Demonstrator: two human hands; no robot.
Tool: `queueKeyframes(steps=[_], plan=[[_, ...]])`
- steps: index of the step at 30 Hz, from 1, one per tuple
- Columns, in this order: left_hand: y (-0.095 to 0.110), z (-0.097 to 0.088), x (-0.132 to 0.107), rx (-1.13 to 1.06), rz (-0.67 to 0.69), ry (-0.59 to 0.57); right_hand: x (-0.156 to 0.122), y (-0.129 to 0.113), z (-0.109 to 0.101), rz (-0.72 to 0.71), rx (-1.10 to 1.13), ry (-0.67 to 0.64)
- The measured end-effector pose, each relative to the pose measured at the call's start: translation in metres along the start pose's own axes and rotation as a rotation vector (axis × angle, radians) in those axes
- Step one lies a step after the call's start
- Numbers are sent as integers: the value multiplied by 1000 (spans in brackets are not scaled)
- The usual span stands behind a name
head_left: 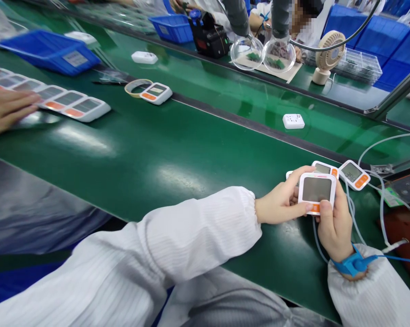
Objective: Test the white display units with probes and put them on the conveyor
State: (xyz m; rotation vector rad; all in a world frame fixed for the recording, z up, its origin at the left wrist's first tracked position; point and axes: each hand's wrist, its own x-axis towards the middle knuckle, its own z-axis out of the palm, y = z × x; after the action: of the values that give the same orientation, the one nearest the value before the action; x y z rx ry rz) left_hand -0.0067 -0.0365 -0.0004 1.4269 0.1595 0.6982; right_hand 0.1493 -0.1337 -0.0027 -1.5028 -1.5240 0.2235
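Observation:
Between my two hands is a white handheld device with a grey screen (316,189) and orange buttons; its display looks blank. My left hand (284,200) grips its left side, the thumb near the orange buttons. From the right, my right hand (337,222) holds it, thumb at the lower edge. A blue wrist strap (353,262) with a cord circles my right wrist. Just behind lies a similar device (323,168), partly covered by the held one. Right of that, another device (354,174) shows digits on its screen. Pale tubes (382,204) run around them.
A co-worker's hand (10,106) rests by a row of similar devices (68,101) at left. One device (156,93) sits beside a tape roll (136,87). Beyond are a white unit (293,121), a small fan (329,52) and a blue bin (51,50). A metal frame (395,91) stands right.

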Motion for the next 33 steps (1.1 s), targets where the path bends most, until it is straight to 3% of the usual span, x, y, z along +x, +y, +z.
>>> queueKeyframes(steps=[9, 17, 33], plan=[[-3, 4, -2, 11, 82, 45, 3, 2, 1, -21, 18, -13], [-2, 6, -6, 35, 54, 69, 3, -7, 0, -31, -5, -25], [-5, 5, -7, 48, 97, 61, -1, -1, 0, 25, 82, -63]])
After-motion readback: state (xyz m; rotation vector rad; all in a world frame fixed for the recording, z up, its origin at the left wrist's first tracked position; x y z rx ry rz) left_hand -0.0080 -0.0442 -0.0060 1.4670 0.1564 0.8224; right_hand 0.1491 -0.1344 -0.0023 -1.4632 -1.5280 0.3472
